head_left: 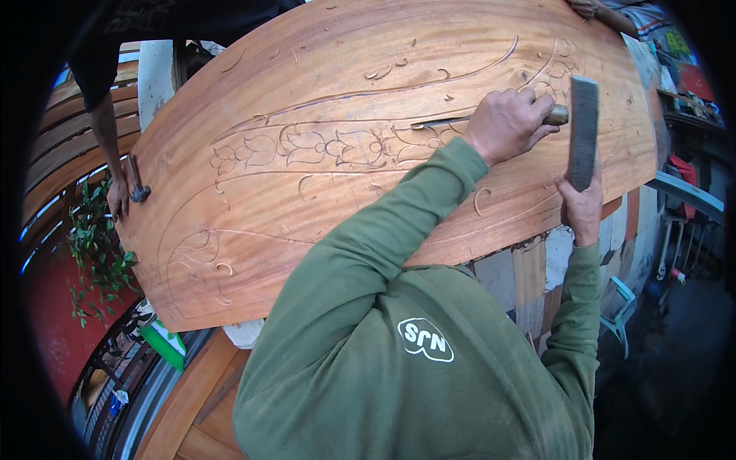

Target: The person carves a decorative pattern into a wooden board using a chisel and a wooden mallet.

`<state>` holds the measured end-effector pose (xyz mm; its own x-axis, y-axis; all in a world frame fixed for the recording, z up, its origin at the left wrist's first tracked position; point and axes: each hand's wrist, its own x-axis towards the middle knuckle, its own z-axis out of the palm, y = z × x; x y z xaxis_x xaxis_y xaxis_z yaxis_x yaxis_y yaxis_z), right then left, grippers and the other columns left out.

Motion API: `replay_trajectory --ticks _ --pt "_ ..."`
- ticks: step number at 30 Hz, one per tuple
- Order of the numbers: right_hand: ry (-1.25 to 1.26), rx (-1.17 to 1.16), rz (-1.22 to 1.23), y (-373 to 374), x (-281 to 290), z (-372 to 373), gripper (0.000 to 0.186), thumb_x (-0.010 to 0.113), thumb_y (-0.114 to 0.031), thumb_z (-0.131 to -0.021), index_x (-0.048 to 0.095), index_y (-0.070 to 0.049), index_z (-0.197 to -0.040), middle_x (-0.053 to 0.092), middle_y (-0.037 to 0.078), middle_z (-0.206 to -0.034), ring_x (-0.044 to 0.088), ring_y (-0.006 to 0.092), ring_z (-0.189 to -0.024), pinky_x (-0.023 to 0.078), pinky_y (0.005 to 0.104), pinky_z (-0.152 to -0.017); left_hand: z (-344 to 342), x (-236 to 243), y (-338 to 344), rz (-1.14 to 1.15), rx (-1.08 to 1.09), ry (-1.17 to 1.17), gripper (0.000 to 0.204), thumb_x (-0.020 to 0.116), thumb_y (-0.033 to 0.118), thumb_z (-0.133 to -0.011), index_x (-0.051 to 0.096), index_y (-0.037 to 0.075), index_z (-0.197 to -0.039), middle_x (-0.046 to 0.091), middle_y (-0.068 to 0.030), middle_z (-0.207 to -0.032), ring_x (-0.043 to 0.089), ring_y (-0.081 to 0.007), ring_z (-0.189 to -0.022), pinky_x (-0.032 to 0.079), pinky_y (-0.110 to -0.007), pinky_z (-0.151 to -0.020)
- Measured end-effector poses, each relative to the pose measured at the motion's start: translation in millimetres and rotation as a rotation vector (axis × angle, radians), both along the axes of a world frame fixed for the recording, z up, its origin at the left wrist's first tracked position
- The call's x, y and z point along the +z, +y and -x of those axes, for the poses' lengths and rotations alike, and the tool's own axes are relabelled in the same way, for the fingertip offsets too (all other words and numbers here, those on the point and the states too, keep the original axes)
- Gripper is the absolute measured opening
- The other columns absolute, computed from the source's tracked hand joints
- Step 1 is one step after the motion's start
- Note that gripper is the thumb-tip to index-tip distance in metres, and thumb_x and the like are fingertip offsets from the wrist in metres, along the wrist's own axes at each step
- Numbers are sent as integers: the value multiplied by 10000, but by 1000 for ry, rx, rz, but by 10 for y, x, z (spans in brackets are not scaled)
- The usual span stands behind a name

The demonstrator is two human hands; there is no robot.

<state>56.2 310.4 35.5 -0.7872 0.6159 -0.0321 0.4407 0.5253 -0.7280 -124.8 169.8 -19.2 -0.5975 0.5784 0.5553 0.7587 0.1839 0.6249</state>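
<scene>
My left hand (507, 126) is closed round the handle of a carving chisel (443, 121). Its thin blade points left, with the tip on the carved floral band across a large curved wooden panel (345, 207). The handle's butt sticks out on the right side of my fist. My right hand (584, 208) grips the lower end of a flat, dark rectangular block (584, 130), which is upright beside the chisel's butt and apart from it. Incised flowers, leaves and long curving lines cover the panel, and curled wood shavings (376, 74) lie on it.
At the panel's left edge, another person's hand (117, 198) rests beside a hammer (136, 180). Someone else's hand (584, 8) is on the far right edge. A leafy plant (96, 245) hangs at left. A pale blue plastic chair (618, 307) is at right.
</scene>
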Motion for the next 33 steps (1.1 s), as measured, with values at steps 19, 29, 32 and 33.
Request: replay_trajectory --ticks 19,29,32,33 --pt "44 15 276 -72 -151 160 701 700 5 -786 498 -15 -1457 627 31 -931 613 124 -824 527 291 -786 30 2 -1 22 -26 -25 377 776 443 -878 617 119 -987 641 -93 -809 692 -311 -726 554 -419 -620" --pt "387 -272 358 -147 -64 81 618 718 -14 -834 483 18 -1405 653 64 -911 638 140 -778 543 282 -743 13 37 -79 -29 -60 -29 407 767 490 -872 619 120 -956 656 -72 -789 701 -306 -715 551 -431 -596" --pt "45 -55 278 -379 -89 -57 874 688 8 -805 344 -32 -1608 629 27 -995 609 133 -876 531 270 -840 9 -31 -190 72 -126 -61 428 767 516 -863 625 123 -955 657 -70 -789 705 -304 -723 557 -433 -605" --pt "37 -28 184 -310 -54 -109 889 701 10 -810 334 -41 -1618 629 26 -999 609 131 -872 530 268 -836 -14 -35 -237 68 -168 -50 435 766 526 -861 628 124 -955 659 -70 -792 707 -301 -732 560 -432 -610"
